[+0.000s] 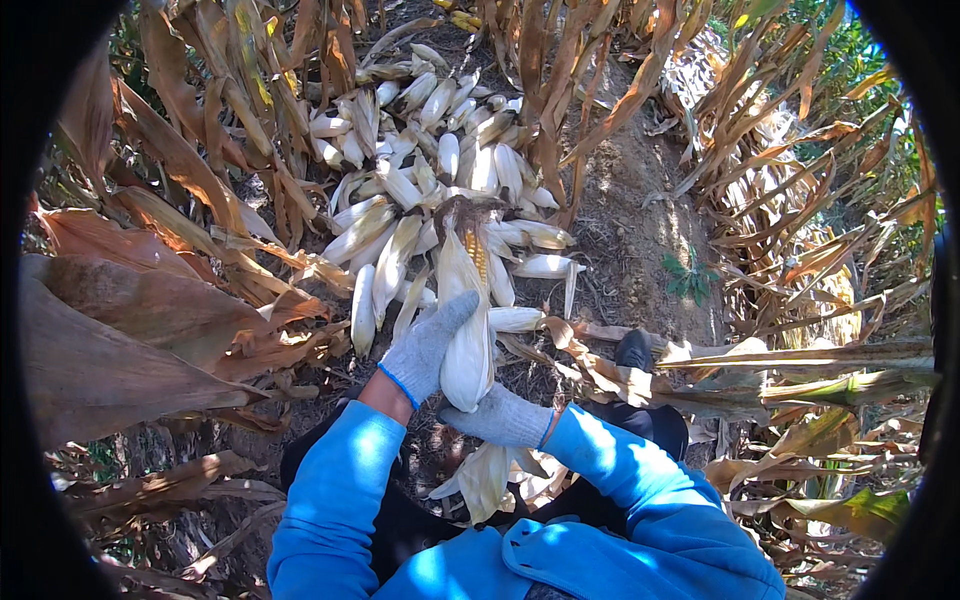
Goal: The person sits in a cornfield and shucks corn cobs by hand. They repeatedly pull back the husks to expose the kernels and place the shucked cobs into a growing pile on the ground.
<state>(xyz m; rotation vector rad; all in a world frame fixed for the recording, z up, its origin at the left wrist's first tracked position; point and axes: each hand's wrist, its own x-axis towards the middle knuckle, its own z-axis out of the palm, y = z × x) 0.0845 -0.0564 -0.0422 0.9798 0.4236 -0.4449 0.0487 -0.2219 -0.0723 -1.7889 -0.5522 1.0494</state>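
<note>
An ear of corn is held upright before me, partly husked. Yellow kernels show through a gap near its top, and brown silk crowns the tip. My left hand, in a pale grey knit glove, wraps around the ear's left side with the thumb across the husk. Below it, my right hand, gloved the same way, is closed at the base of the ear. Loose dry husk leaves hang out beneath that hand; its fingertips are partly hidden.
A heap of corn ears, mostly in pale husks, covers the ground ahead. Dry corn stalks crowd the left, and more dry leaves stand at right. Bare soil runs between them. A dark shoe rests beside a fallen stalk.
</note>
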